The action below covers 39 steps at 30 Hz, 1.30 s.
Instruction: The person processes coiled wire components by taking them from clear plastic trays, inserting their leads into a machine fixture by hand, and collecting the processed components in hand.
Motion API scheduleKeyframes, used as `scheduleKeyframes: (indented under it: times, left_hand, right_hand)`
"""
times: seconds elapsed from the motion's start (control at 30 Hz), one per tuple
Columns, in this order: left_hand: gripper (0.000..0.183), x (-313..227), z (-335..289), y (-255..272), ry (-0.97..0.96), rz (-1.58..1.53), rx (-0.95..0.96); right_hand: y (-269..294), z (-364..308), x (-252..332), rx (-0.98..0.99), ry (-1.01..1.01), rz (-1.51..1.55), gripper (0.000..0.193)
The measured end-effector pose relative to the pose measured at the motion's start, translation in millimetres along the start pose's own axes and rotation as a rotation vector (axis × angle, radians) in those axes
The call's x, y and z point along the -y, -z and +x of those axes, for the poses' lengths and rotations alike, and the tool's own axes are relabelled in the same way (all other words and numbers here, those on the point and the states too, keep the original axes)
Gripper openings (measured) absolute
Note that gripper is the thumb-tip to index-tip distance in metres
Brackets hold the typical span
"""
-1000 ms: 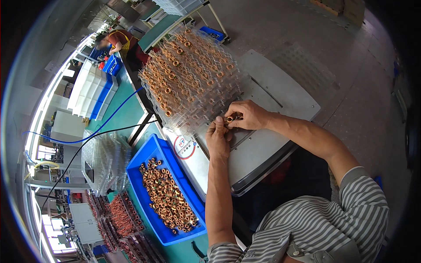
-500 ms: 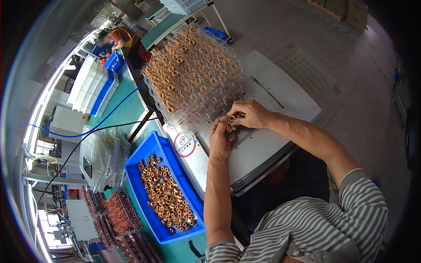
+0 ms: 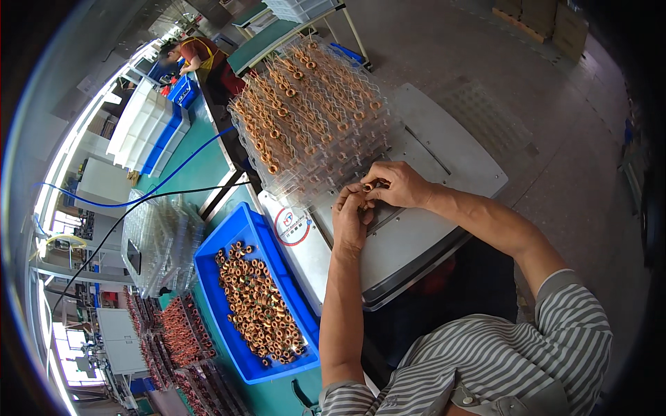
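The right hand (image 3: 402,186) pinches a copper ring (image 3: 368,187) above the pale surface (image 3: 438,208), near side of the stacked clear trays (image 3: 305,182); the left hand (image 3: 351,220) curls beside it, grip unclear. Left sits a blue bin (image 3: 255,230) of similar rings (image 3: 260,305).

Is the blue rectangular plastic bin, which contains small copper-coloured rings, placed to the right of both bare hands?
No, the blue bin stands to the left of both the left hand and the right hand.
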<state>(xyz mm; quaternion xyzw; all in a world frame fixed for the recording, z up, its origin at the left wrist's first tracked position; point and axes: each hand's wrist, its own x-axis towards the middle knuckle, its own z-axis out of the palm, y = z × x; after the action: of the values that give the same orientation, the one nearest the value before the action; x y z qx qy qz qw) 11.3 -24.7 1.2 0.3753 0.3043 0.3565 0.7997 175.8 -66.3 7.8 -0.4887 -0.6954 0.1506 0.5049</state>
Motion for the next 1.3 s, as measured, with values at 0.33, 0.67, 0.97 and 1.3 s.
scheduleKeyframes:
  times: [0.33,0.67,0.97,1.3]
  left_hand:
    - [0.011,-1,-1,-4,-0.103,0.122,0.011]
    - [0.014,-8,-8,1,-0.12,0.084,-0.075]
    - [0.019,-10,-5,-4,-0.101,0.089,-0.088]
    - [0.015,-17,-19,3,-0.088,-0.009,0.037]
  right_hand:
    - [3,3,-3,-0.016,0.041,-0.018,0.022]
    - [-1,13,4,0.015,0.0,0.052,0.024]
    - [7,15,10,0.039,-0.042,0.099,0.022]
    - [1,11,39,0.016,-0.113,0.069,0.033]
